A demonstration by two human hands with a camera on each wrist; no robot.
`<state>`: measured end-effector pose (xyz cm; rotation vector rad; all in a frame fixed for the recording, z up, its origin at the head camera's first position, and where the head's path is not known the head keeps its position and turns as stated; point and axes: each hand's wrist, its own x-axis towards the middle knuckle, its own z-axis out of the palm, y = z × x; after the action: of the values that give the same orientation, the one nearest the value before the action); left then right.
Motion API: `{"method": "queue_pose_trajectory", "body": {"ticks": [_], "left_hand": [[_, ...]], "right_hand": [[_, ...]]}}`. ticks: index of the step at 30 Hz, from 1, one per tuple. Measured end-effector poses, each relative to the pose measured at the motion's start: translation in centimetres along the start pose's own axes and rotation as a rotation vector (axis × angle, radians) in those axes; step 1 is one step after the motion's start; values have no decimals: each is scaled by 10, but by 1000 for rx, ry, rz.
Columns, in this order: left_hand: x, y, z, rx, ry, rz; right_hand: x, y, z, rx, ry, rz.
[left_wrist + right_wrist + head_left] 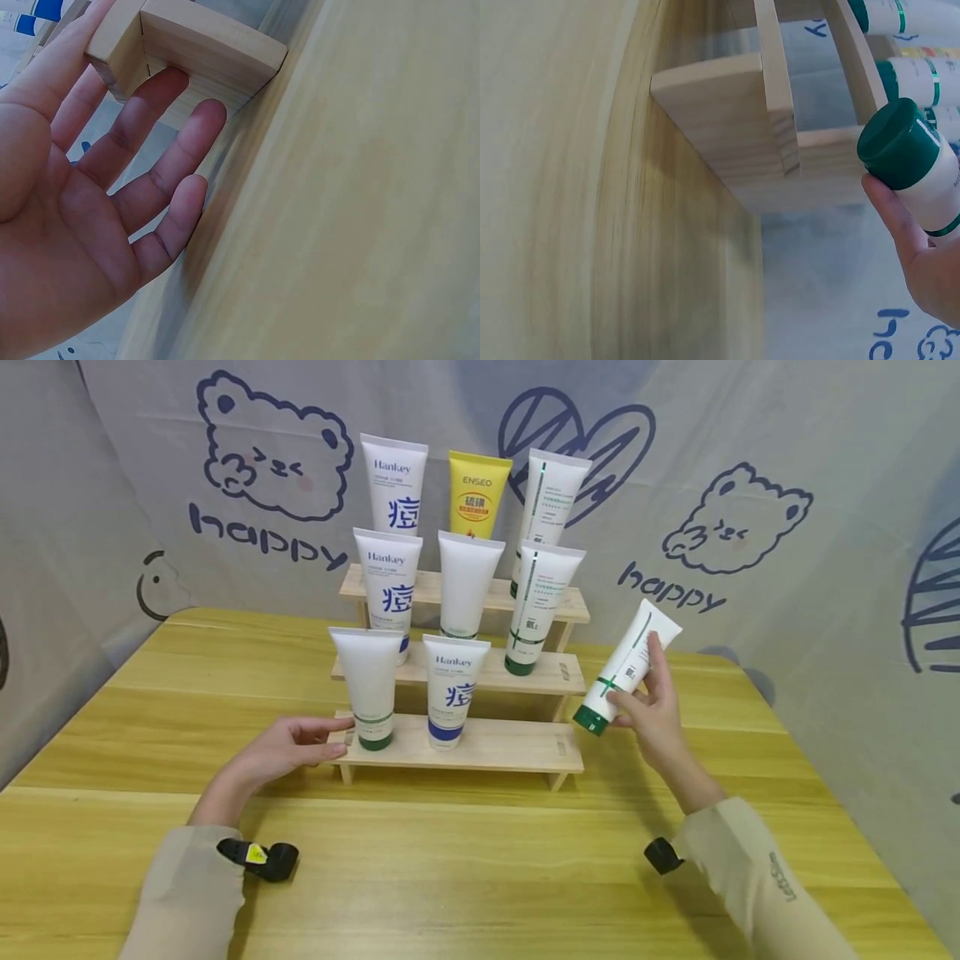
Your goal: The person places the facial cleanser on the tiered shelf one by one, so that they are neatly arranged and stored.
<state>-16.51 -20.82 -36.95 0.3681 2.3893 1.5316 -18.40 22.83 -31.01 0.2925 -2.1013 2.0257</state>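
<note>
My right hand (654, 708) holds a white squeeze tube with a green cap (622, 672) between thumb and fingers, tilted cap-down, off the right side of a three-step wooden display stand (495, 753). In the right wrist view the tube's green cap (901, 142) overlaps the stand's end. My left hand (279, 750) grips the left end of the bottom step, thumb at the front edge. The left wrist view shows several fingers (161, 176) reaching under the board. Closest to that hand stands a white tube with a green cap (367, 681); beside it is a blue-banded Hankey tube (454, 689).
The middle step carries a Hankey tube (386, 577), a plain white tube (469, 585) and a green-striped tube (542, 606). Behind them stand another Hankey tube (393, 485), a yellow ENSEO tube (477, 493) and another green-striped tube (553, 493). A printed cloth (450, 410) hangs behind the wooden table (450, 877).
</note>
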Motion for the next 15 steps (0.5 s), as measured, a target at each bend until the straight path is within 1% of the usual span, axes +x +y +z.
{"method": "queue_pose_trajectory", "body": {"ticks": [7,15], "left_hand": [[0,1,0,11,3,-7],[-1,2,0,-2,2,-10]], "right_hand": [[-6,-2,12,40,-40,-119],[-10,2,28,15,-69,-209]]}}
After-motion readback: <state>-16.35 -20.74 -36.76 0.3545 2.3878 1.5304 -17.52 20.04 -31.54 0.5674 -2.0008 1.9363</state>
